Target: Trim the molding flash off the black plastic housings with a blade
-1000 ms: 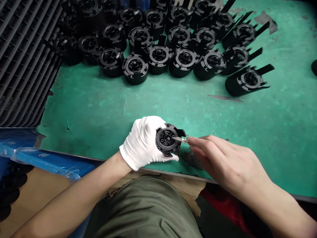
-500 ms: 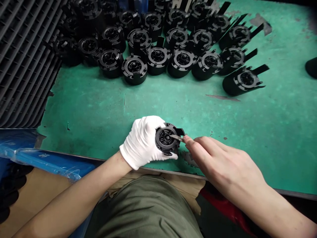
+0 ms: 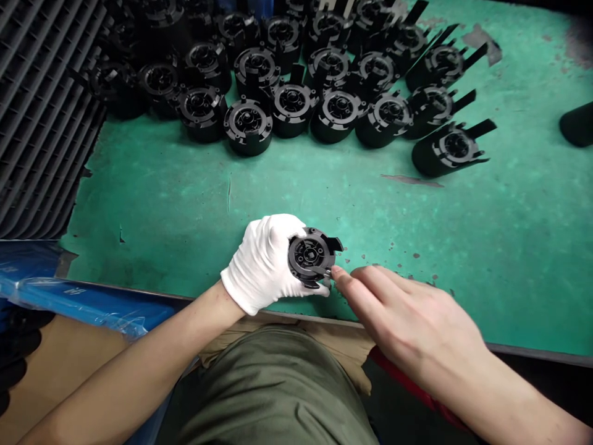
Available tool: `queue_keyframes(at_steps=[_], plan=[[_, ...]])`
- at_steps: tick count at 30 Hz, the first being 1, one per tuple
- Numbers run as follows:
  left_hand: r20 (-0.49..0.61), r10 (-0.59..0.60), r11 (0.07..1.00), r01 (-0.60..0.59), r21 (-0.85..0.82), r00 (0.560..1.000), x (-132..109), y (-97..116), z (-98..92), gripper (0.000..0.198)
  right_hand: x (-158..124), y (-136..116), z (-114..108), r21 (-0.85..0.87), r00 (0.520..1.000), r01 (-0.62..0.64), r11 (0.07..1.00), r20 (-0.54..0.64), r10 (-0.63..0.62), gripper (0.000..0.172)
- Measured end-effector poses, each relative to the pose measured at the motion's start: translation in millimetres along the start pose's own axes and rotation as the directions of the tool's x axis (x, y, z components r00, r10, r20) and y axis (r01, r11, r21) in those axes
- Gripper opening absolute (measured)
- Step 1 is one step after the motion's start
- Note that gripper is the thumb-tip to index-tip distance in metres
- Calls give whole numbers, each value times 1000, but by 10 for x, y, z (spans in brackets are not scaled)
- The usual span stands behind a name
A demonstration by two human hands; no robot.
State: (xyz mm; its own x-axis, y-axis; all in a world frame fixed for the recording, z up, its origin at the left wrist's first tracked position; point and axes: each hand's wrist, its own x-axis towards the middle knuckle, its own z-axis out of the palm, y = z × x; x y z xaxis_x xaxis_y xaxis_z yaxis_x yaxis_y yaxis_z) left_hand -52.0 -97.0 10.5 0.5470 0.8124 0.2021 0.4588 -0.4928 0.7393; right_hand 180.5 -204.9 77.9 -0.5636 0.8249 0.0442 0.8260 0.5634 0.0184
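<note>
White-gloved, my left hand [image 3: 266,262] is wrapped round a black round plastic housing [image 3: 309,253] just above the near edge of the table. The housing's ribbed, ringed end faces up, and a flat tab sticks out on its right. My right hand [image 3: 398,309], ungloved, is closed on a small knife [image 3: 325,271], whose handle is hidden in the fingers. The knife's blade lies against the lower right part of the housing's face, near the rim.
Several similar black housings [image 3: 248,125] stand in rows along the back of the green table [image 3: 176,179]. Stacked dark ribbed trays [image 3: 41,111] rise at the left. A blue plastic-wrapped bin [image 3: 106,306] sits below them. Another black piece [image 3: 578,125] stands at the far right.
The knife tip has moved from the middle of the housing's face down to its lower right rim. My right hand has shifted slightly down and left; my left hand keeps its hold.
</note>
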Motion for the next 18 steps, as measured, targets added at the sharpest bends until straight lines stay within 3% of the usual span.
queue_keyframes(at_steps=[4,9,13,15,18], plan=[[-75,28,998,-23,62,997,-25,-30,-3,92,-34,43,39,149,992,-75,986,-94,89,14],[-201,197,970,-162,178,959,-107,-36,-19,75,-144,158,87,258,949,-251,933,-123,289,21],[-194,237,970,-242,-4,952,-161,-16,-58,67,-194,130,116,328,922,-323,888,-104,374,29],[-194,170,975,-194,-110,966,-167,-28,-87,78,-229,68,128,383,899,-348,856,-121,420,32],[-148,97,988,-114,-106,984,-136,-63,-117,115,-293,-77,146,455,881,-358,815,-125,457,31]])
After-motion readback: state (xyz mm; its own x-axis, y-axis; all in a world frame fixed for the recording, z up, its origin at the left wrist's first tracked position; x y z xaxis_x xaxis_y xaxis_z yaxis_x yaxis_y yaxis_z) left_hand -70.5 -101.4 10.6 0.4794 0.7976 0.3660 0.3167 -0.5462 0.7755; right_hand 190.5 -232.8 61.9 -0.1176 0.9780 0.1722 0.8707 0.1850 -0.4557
